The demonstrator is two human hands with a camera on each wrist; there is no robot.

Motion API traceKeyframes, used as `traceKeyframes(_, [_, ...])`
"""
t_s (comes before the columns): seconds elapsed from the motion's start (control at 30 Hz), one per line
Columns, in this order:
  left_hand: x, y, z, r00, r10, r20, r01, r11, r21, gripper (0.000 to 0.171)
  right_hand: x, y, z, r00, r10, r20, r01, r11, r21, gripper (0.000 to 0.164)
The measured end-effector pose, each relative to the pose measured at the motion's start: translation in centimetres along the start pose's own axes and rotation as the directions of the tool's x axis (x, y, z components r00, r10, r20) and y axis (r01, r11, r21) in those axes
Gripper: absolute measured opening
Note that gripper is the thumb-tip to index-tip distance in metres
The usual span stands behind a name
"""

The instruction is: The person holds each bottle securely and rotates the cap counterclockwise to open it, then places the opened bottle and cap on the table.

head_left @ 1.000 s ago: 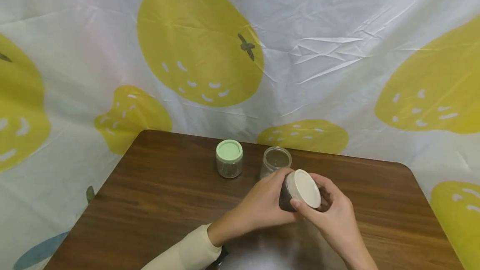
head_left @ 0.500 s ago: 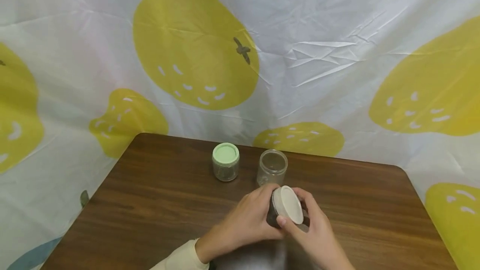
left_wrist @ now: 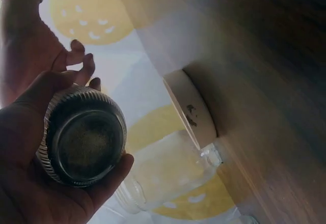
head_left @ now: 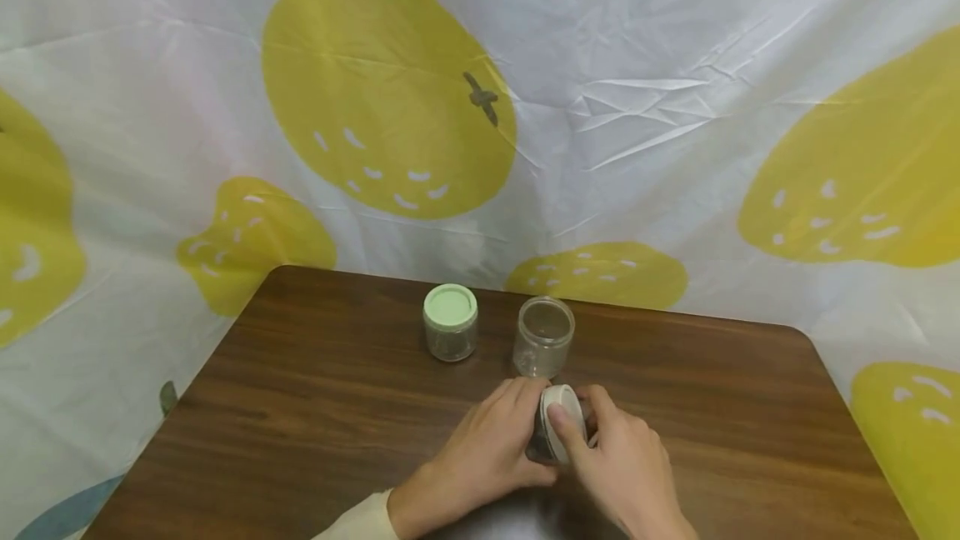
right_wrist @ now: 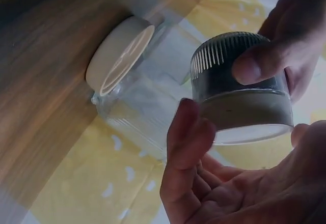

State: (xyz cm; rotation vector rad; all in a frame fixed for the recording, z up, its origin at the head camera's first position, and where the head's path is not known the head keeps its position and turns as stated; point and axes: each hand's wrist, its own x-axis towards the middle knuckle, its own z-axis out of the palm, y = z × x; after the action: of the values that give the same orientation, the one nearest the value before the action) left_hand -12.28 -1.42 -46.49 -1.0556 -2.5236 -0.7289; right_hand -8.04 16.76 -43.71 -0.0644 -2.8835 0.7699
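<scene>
My left hand (head_left: pixel 480 444) grips a small ribbed jar (left_wrist: pixel 86 140) with dark contents, tilted so its lid faces right in the head view. The jar's white lid (head_left: pixel 572 403) lies between the thumb and fingers of my right hand (head_left: pixel 630 461). In the right wrist view, the left thumb presses the dark side of the jar, and the right fingertips are at the edge of the lid. Just beyond the hands stands a clear jar (head_left: pixel 543 348) with no lid on it. A loose cream lid (right_wrist: pixel 117 58) lies on the table near that jar, hidden in the head view.
A clear jar with a green lid (head_left: pixel 451 319) stands left of the lidless one on the brown wooden table (head_left: pixel 315 373). Behind the table's back edge hangs a white curtain (head_left: pixel 615 157) with yellow fruit prints.
Both hands have brought the held jar down and to the left in the head view. The right hand has turned with the lid, which now shows more edge-on.
</scene>
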Motion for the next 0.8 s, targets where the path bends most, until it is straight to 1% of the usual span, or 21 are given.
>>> traceKeyframes(0.07, [-0.02,-0.03,0.15,1.0,0.01,-0.018,-0.01,1.0,0.028,0.085,0.16,-0.01,0.23,1.0,0.003,0.006,-0.003,1.0,-0.01,0.049])
traceKeyframes(0.13, [-0.07,-0.04,0.27,1.0,0.013,-0.021,-0.012,0.999,0.032,0.085,0.21,0.13,0.53,1.0,-0.007,-0.002,0.007,1.0,-0.009,0.048])
traceKeyframes(0.23, [-0.13,-0.03,0.4,1.0,0.011,-0.014,-0.011,1.0,0.018,0.088,0.2,0.32,0.87,0.999,-0.026,-0.029,0.026,1.0,0.01,0.045])
traceKeyframes(0.3, [-0.11,0.04,0.45,1.0,0.011,-0.017,-0.011,1.0,0.0,0.089,0.2,0.38,0.92,0.997,-0.046,-0.062,0.048,0.998,0.029,0.043])
traceKeyframes(0.47, [-0.04,0.4,0.44,0.999,-0.003,-0.043,0.001,0.999,-0.046,0.089,0.31,0.16,0.54,0.985,-0.084,-0.154,0.091,0.995,0.039,0.038])
traceKeyframes(0.67, [-0.18,0.76,0.35,0.997,-0.006,-0.083,0.002,0.999,-0.048,0.088,0.19,0.0,0.21,0.971,-0.121,-0.207,0.132,0.991,0.036,0.038])
traceKeyframes(0.8, [-0.31,0.86,0.32,0.996,0.003,-0.086,-0.007,0.999,-0.044,0.087,0.04,0.24,0.28,0.962,-0.148,-0.232,0.162,0.986,0.045,0.036])
